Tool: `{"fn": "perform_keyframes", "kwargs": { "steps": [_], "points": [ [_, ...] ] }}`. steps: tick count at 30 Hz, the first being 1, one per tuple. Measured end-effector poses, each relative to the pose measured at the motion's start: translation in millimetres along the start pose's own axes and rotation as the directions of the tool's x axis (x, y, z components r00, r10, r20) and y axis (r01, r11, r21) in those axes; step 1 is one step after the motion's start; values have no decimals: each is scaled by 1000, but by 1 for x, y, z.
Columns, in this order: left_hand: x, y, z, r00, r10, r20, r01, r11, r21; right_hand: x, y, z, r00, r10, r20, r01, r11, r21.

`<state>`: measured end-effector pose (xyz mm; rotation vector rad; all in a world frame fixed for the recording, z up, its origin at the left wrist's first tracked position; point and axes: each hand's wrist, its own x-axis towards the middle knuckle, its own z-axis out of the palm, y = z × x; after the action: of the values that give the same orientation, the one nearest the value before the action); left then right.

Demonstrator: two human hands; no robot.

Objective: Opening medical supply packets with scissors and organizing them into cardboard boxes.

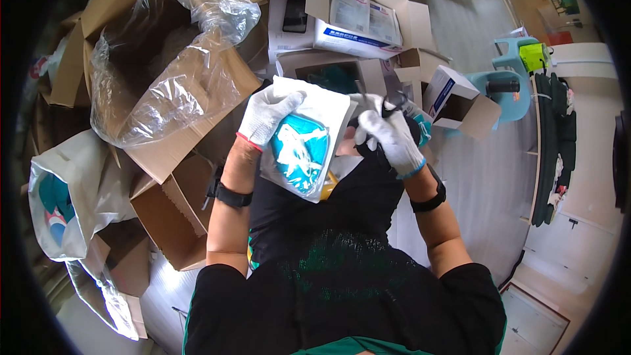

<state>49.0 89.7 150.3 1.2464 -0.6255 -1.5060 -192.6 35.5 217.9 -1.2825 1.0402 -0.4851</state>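
Observation:
My left hand (268, 116), in a white knit glove with a red cuff, grips the upper left edge of a pouch (335, 106) with a white top and clear front. Teal face masks (303, 148) with white ear loops show through its film. My right hand (389, 137), gloved in white with a blue cuff, is closed at the right of the pouch. It holds what looks like dark-handled scissors (396, 101), partly hidden by the fingers. Beyond the pouch stands an open box (371, 75) with dark teal contents.
On the left is a large carton (148, 151) with a clear plastic liner (190, 92); below it lies a white sack (98, 177) of teal items. A white box (358, 39) of flat packets and a phone (295, 14) lie ahead. An open box (453, 100) and blue stool (509, 102) stand right.

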Motion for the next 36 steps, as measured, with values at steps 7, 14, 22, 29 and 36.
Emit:
{"fn": "perform_keyframes", "kwargs": {
  "steps": [7, 14, 22, 29, 36],
  "points": [
    [-45, 6, 12, 898, 356, 258, -415, 881, 228, -2, 57, 14, 999, -22, 31, 20, 999, 40],
    [-75, -20, 11, 989, 124, 80, -147, 885, 443, -27, 83, 35, 985, 169, 44, -174, 924, 340],
    [-63, -18, 17, 993, 111, 38, -117, 921, 371, -32, 88, 34, 997, 43, 56, -57, 960, 276],
    [-53, -22, -14, 955, -79, 287, 104, 992, -72, -20, 57, 6, 993, 23, -113, 51, 794, 606],
    [-63, -34, 47, 876, -221, 428, 234, 972, 24, 10, 68, 39, 960, -217, -179, 281, 749, 600]
  ]
}}
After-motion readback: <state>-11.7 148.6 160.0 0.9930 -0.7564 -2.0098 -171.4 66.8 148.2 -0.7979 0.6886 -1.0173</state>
